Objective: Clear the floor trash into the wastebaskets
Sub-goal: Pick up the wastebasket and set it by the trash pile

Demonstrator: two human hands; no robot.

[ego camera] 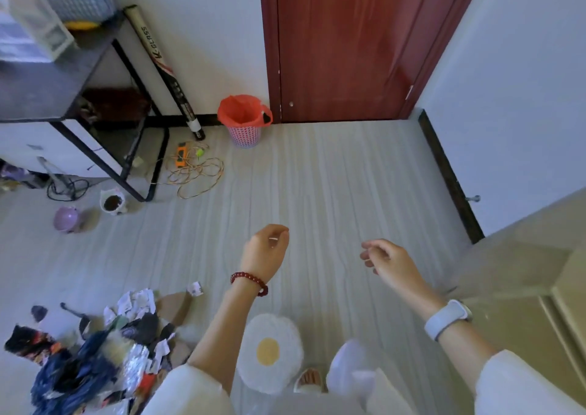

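Fingers of the left hand curl loosely inward; I see a small white fleck near the fingertips but cannot tell whether they pinch anything. Right hand: fingers loosely curled, nothing held that I can see. Both hover above the pale floor, well apart.

Trash pile sits at the floor's lower-left edge: crumpled paper, foil, dark wrappers, print too blurred to read. One paper scrap lies just beside the pile.

Wastebasket with red liner stands at the far edge, against the wall beside the red door.

Long tube leans on the wall, lettered "GLASS". Yellow cord is coiled near the wastebasket.
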